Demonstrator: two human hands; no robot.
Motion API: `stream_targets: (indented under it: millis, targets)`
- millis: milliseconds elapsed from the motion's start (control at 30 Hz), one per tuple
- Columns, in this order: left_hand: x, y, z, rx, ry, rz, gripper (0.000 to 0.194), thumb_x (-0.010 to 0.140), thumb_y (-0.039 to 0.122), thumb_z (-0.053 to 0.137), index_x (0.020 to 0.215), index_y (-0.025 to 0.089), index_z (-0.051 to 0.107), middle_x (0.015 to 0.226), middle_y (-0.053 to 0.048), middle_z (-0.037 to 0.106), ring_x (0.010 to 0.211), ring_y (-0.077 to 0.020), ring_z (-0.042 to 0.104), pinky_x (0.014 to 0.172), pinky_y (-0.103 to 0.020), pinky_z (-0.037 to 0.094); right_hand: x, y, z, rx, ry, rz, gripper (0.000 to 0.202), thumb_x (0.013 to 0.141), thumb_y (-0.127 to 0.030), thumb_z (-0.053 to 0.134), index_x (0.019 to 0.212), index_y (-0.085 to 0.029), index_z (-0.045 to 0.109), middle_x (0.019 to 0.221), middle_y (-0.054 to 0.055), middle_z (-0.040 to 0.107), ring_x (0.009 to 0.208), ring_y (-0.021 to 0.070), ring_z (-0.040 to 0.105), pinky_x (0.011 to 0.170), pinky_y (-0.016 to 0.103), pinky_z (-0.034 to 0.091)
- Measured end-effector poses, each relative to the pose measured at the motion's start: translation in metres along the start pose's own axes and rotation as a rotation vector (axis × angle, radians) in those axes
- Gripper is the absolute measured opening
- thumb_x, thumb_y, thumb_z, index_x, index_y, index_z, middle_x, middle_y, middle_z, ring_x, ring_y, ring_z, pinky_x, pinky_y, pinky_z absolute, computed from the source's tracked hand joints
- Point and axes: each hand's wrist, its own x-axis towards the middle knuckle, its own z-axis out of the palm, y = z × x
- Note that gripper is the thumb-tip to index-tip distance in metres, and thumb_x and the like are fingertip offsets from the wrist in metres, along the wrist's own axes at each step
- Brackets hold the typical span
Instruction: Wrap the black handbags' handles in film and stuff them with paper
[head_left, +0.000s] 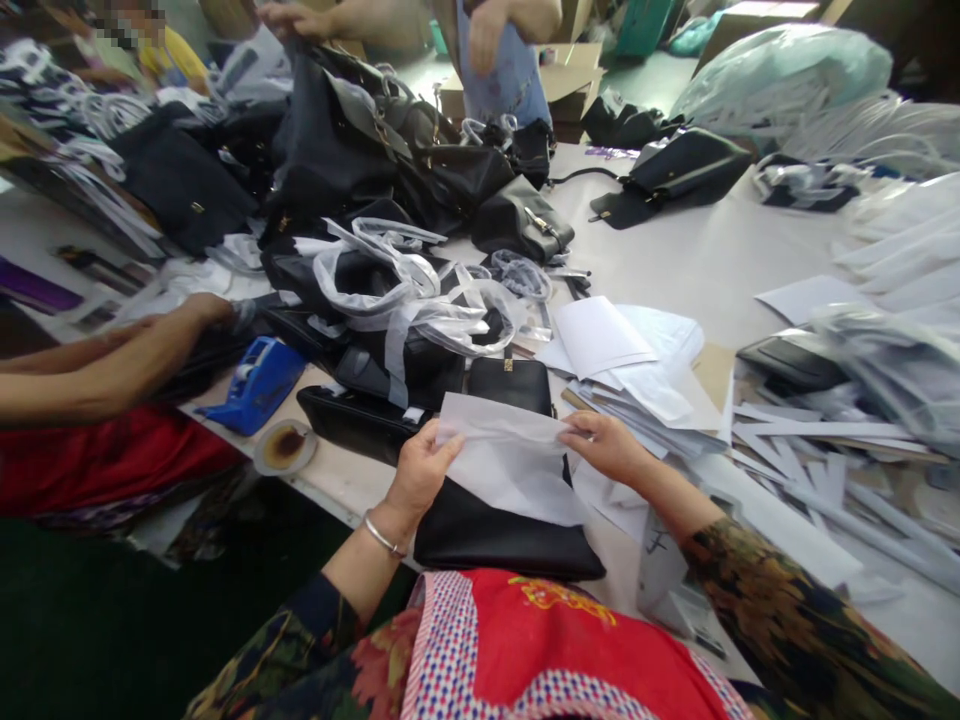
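Observation:
A thin white sheet of paper [510, 455] is stretched between my two hands. My left hand [421, 470] pinches its left edge, thumb on top. At the upper right corner, my right hand [606, 445] grips the same sheet between thumb and fingers. Beneath the sheet lies a flat black bag [502, 540], partly covered by it. Just beyond sits a small black bag [510, 383] with a gold-coloured fitting. Left of the paper is another black bag [360, 420]. Behind these, black bags carry handles wrapped in white film [405, 290].
A blue tape dispenser [259, 385] and a roll of tape [285, 447] lie near the table's front edge. Papers [607, 335] and white strips [832, 450] spread to the right. Co-workers' arms [112, 370] reach in from the left and far side, around piled black bags [337, 140].

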Motion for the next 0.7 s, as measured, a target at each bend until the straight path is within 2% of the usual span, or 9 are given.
stream_targets:
  millis: [100, 167, 233, 333, 433, 500, 533, 600, 700]
  targets:
    - [-0.028, 0.022, -0.027, -0.004, -0.105, 0.233, 0.02, 0.085, 0.032, 0.073, 0.101, 0.019, 0.074, 0.128, -0.011, 0.068, 0.128, -0.0299, 0.059, 0.114, -0.047, 0.042, -0.021, -0.025, -0.011, 0.287, 0.07, -0.238, 0.011, 0.092, -0.027, 0.064, 0.087, -0.021, 0.071, 0.102, 0.006, 0.074, 0.096, 0.0207, 0.069, 0.087, 0.033, 0.052]
    - [-0.047, 0.037, -0.045, -0.008, -0.203, 0.372, 0.007, 0.085, 0.026, 0.074, 0.086, 0.019, 0.074, 0.135, -0.013, 0.063, 0.14, -0.0346, 0.047, 0.117, -0.054, 0.037, -0.037, -0.045, -0.018, 0.425, 0.077, -0.364, 0.006, 0.093, -0.023, 0.064, 0.094, -0.022, 0.07, 0.108, 0.007, 0.073, 0.102, 0.0225, 0.068, 0.092, 0.037, 0.052]
    - [-0.065, 0.05, -0.059, -0.011, -0.26, 0.45, 0.006, 0.086, 0.023, 0.073, 0.081, 0.02, 0.074, 0.142, -0.013, 0.059, 0.146, -0.0374, 0.038, 0.117, -0.057, 0.036, -0.051, -0.066, -0.021, 0.538, 0.091, -0.441, 0.007, 0.095, -0.022, 0.062, 0.099, -0.023, 0.068, 0.11, 0.009, 0.071, 0.108, 0.0255, 0.067, 0.096, 0.043, 0.052]
    - [-0.088, 0.059, -0.07, 0.051, -0.247, 0.485, 0.013, 0.091, 0.019, 0.065, 0.083, 0.02, 0.075, 0.146, -0.012, 0.056, 0.149, -0.0367, 0.033, 0.119, -0.058, 0.032, -0.066, -0.091, -0.015, 0.655, 0.15, -0.464, 0.01, 0.099, -0.027, 0.056, 0.098, -0.023, 0.065, 0.103, 0.009, 0.071, 0.105, 0.0279, 0.067, 0.095, 0.048, 0.052]
    - [-0.097, 0.055, -0.064, 0.068, -0.184, 0.424, 0.01, 0.091, 0.021, 0.063, 0.087, 0.02, 0.072, 0.127, -0.012, 0.069, 0.135, -0.0339, 0.051, 0.113, -0.053, 0.041, -0.073, -0.1, 0.0, 0.59, 0.35, -0.289, 0.012, 0.1, -0.029, 0.053, 0.099, -0.023, 0.064, 0.092, 0.006, 0.071, 0.085, 0.0224, 0.069, 0.078, 0.037, 0.055]
    - [-0.093, 0.046, -0.052, 0.076, -0.067, 0.244, 0.006, 0.089, 0.023, 0.064, 0.09, 0.02, 0.069, 0.101, -0.008, 0.075, 0.106, -0.0272, 0.068, 0.094, -0.041, 0.054, -0.067, -0.096, 0.012, 0.417, 0.473, -0.108, 0.014, 0.099, -0.032, 0.054, 0.098, -0.023, 0.064, 0.077, 0.002, 0.068, 0.066, 0.0177, 0.064, 0.063, 0.029, 0.05]
    - [-0.086, 0.04, -0.045, 0.102, -0.001, 0.132, 0.006, 0.088, 0.023, 0.064, 0.091, 0.02, 0.067, 0.091, -0.005, 0.074, 0.092, -0.0232, 0.07, 0.083, -0.035, 0.056, -0.061, -0.09, 0.017, 0.317, 0.505, -0.025, 0.016, 0.098, -0.034, 0.054, 0.096, -0.023, 0.065, 0.07, 0.001, 0.065, 0.06, 0.0167, 0.06, 0.059, 0.028, 0.047]
    - [-0.067, 0.027, -0.03, 0.204, 0.08, -0.046, 0.007, 0.086, 0.022, 0.061, 0.091, 0.02, 0.066, 0.081, -0.001, 0.072, 0.076, -0.0185, 0.067, 0.068, -0.027, 0.052, -0.043, -0.074, 0.026, 0.145, 0.497, 0.101, 0.022, 0.096, -0.041, 0.052, 0.088, -0.023, 0.063, 0.063, -0.001, 0.06, 0.057, 0.0173, 0.055, 0.058, 0.029, 0.044]
    - [-0.027, 0.007, -0.012, 0.469, 0.06, -0.089, 0.008, 0.086, 0.024, 0.058, 0.081, 0.019, 0.064, 0.078, -0.002, 0.069, 0.075, -0.018, 0.064, 0.066, -0.026, 0.046, -0.012, -0.044, 0.039, -0.088, 0.421, 0.25, 0.029, 0.095, -0.044, 0.049, 0.075, -0.024, 0.057, 0.063, 0.001, 0.06, 0.062, 0.0192, 0.055, 0.061, 0.03, 0.041]
